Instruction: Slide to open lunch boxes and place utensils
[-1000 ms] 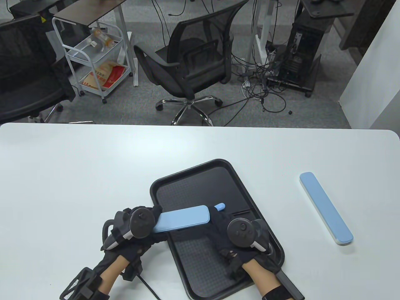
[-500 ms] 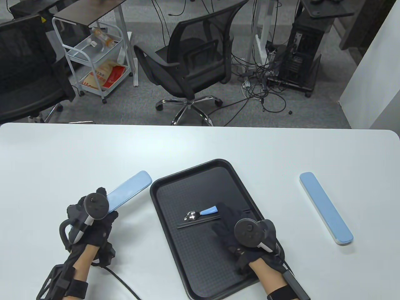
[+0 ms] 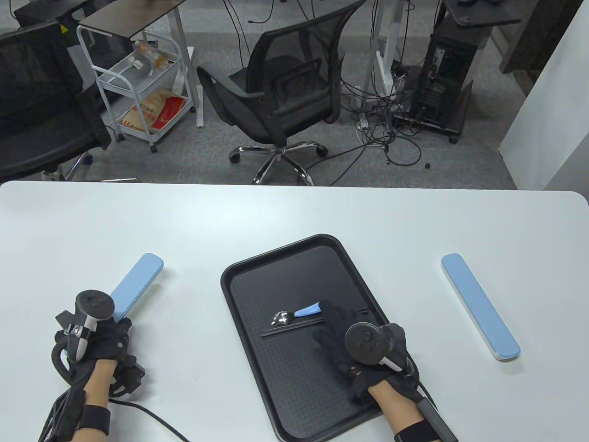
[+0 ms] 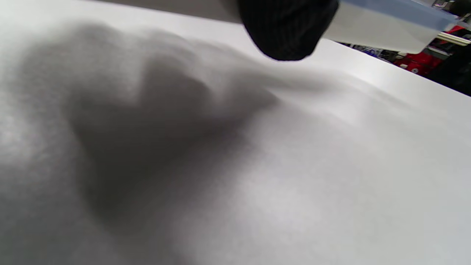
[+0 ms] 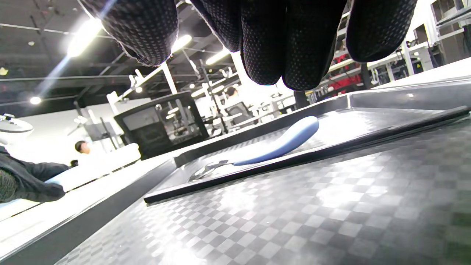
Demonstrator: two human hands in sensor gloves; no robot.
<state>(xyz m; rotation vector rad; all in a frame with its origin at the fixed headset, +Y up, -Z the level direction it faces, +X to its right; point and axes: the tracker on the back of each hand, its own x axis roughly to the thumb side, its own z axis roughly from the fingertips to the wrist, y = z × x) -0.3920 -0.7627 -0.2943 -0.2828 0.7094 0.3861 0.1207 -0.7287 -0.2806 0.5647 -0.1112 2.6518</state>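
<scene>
Near the front edge of the tabletop (image 3: 294,212), the left hand (image 3: 94,338) grips one end of a blue box (image 3: 135,283); it should set it down flat. In the tray (image 3: 239,271), the right hand (image 3: 343,331) rests open beside the spoon (image 3: 297,314) and chopsticks (image 3: 290,327). Another blue box (image 3: 480,306) waits near the right edge.

The left hand (image 3: 99,338) has its fingers curled in a grip; the right hand (image 3: 343,334) lies with fingers relaxed.
</scene>
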